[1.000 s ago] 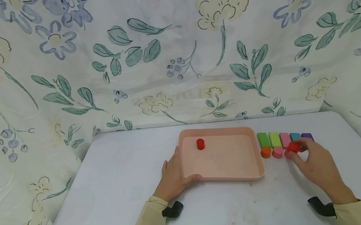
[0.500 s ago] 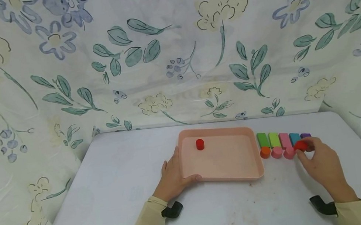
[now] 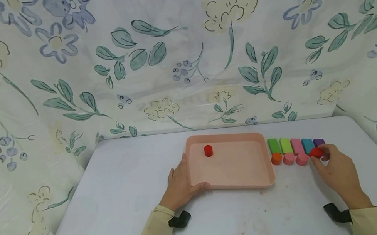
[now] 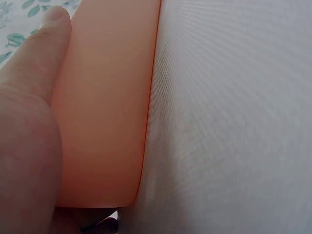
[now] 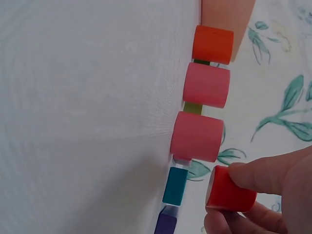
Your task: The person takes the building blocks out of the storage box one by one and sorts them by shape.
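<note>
My left hand (image 3: pixel 181 184) holds the near left corner of a peach-coloured tray (image 3: pixel 237 168), thumb along its front wall. A red cylinder block (image 3: pixel 208 151) stands inside, toward the tray's back left. Right of the tray, my right hand (image 3: pixel 340 170) pinches another red cylinder block (image 5: pixel 230 191) between thumb and fingers. It hangs a little above the table, in front of the blue block (image 3: pixel 308 145) and beside a pink cylinder block (image 3: pixel 302 159). That cylinder stands in a row with a second pink cylinder (image 3: pixel 288 159) and an orange cylinder (image 3: pixel 276 159).
Behind the cylinders is a row of rectangular blocks: green (image 3: pixel 274 146), lime (image 3: pixel 286 145), pink (image 3: pixel 297 146), blue and purple (image 3: pixel 319 141). All stand on a white table (image 3: pixel 138 166). A floral cloth (image 3: pixel 181 56) hangs behind it and at the sides.
My right hand has carried the red cylinder slightly right, from over the second pink cylinder to that cylinder's right side. The left hand and the tray have stayed put.
</note>
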{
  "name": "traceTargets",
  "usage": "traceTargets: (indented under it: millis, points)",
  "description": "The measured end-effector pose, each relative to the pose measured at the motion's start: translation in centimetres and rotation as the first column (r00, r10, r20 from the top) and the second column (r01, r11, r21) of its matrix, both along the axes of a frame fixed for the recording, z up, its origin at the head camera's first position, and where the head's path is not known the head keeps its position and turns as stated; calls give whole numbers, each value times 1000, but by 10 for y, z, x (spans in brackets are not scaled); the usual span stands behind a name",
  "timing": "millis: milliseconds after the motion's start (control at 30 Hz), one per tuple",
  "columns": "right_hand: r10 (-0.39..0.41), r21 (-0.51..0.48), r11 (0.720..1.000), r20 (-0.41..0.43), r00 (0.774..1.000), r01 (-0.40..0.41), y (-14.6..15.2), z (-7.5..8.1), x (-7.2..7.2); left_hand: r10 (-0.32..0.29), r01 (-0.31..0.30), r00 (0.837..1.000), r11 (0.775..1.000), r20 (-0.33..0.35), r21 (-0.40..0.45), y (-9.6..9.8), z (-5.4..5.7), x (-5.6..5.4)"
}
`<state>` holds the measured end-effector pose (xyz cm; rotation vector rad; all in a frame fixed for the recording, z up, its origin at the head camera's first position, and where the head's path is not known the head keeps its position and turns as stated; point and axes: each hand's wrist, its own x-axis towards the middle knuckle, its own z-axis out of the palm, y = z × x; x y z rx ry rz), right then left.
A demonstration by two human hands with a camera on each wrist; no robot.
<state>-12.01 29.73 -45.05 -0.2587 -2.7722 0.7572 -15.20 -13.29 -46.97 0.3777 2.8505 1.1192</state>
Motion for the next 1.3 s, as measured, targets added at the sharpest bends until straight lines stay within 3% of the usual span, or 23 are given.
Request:
traceTargets:
  millis: [700,1300]
  points:
    - [1,-29,1000,194,981,4,8,0,-7,6,-6,1000,1000,3,1,0,-1,-2]
    - [50,-19,999,212,976,-47,13,-3,-14,7,-7,1000,1000,4,10,2,3,-2]
